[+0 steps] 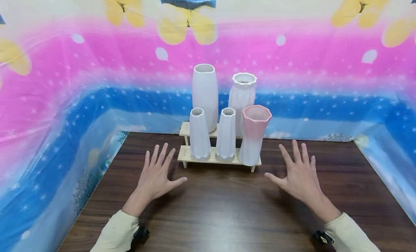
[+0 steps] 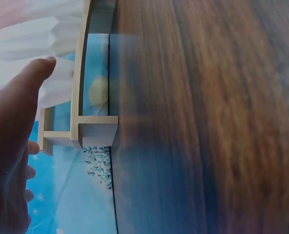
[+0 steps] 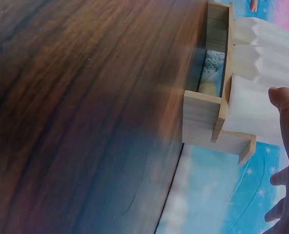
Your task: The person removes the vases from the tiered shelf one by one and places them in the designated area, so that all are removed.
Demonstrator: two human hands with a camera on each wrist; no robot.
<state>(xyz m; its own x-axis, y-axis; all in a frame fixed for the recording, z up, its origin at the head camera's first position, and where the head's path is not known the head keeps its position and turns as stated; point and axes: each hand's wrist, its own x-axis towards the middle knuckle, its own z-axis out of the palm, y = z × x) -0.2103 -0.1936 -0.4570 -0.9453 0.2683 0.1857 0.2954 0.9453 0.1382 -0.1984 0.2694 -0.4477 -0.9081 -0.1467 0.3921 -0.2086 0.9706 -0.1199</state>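
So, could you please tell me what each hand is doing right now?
Left hand: open, fingers spread, holding nothing.
Right hand: open, fingers spread, holding nothing.

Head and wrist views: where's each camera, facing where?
Head: on head, facing forward and down at vases, stand, table; left hand, right hand, sleeves show.
Left wrist: on that wrist, facing the stand's left end; left hand partly shows.
Right wrist: on that wrist, facing the stand's right end; right hand partly shows.
Wrist views share stand, vases.
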